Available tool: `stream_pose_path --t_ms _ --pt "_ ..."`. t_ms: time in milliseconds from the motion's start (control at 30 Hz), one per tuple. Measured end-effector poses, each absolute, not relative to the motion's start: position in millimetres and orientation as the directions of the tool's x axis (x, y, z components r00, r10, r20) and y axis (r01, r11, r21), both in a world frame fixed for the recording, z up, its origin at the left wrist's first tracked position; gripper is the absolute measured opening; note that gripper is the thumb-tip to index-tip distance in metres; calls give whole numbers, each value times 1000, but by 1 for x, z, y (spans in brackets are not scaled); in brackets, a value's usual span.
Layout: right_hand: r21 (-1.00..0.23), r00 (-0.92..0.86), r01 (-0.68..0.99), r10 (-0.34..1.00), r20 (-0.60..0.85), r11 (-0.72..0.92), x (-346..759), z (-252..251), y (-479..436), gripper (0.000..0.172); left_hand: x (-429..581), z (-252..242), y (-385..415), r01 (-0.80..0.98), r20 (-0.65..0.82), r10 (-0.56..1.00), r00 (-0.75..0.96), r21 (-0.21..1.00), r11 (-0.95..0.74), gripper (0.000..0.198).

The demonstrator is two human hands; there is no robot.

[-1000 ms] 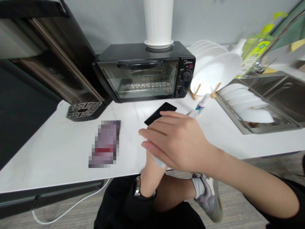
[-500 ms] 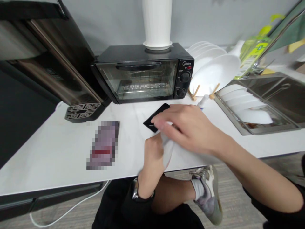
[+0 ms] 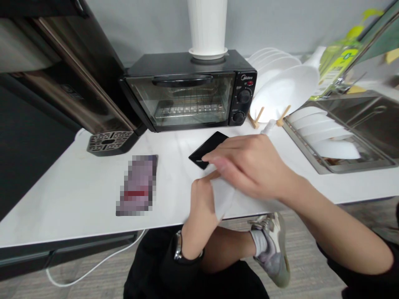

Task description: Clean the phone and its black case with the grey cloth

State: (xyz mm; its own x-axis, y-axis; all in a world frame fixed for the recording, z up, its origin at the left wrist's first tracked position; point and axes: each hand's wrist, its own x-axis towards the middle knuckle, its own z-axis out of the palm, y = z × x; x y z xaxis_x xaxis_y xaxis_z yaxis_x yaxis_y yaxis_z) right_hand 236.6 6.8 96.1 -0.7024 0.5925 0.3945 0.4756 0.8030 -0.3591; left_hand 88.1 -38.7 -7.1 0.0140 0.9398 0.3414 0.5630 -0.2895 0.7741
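My left hand (image 3: 201, 203) is raised at the front edge of the white counter (image 3: 77, 195), fingers closed on a white wipe or tissue (image 3: 222, 197). My right hand (image 3: 249, 166) lies over it, fingers pressed together on the same white wipe. Just beyond my right fingertips a small black card-like device (image 3: 207, 148) lies flat on the counter. A phone (image 3: 137, 185) with a blurred screen rests to the left.
A black toaster oven (image 3: 190, 97) stands at the back with a white vase (image 3: 207, 27) on top. A dark coffee machine (image 3: 77, 79) is at left. White plates (image 3: 280, 89) lean in a rack; more lie in the sink tray (image 3: 327, 139). A small tube (image 3: 268, 126) lies nearby.
My right hand moved from covering the left hand to pulling at the white wipe, which now shows between both hands. The view shifted slightly.
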Motion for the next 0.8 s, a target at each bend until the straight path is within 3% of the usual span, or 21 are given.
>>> stream_pose_path --t_ms 100,167,233,333,433,533,600,700,800 --pt "-597 -668 417 677 310 685 263 85 14 52 93 -3 -41 669 450 867 215 579 -466 28" --pt "-643 -656 394 691 305 657 279 68 18 42 100 -2 -42 734 473 826 307 435 -522 51" --pt "-607 -633 448 712 304 657 290 47 23 42 108 -4 -43 809 412 857 309 360 -465 58" --pt "-464 -576 613 764 291 639 294 18 26 47 124 -7 -42 922 261 939 226 254 -292 45" --pt "-410 -450 701 808 381 584 294 1 17 43 137 -11 -41 962 198 966 168 180 -204 66" --pt "-509 -332 673 834 441 537 301 -7 -10 37 131 -13 -44 956 204 960 194 181 -232 94" --pt "-523 -321 677 847 423 518 309 -14 -33 37 111 -13 -47 919 207 938 280 226 -324 102" --pt "-480 -361 717 858 365 505 318 -27 -59 46 64 -14 -54 862 180 928 327 347 -370 100" --pt "-424 -416 740 851 322 522 322 -37 -67 54 25 -17 -59 866 179 962 208 423 -266 87"
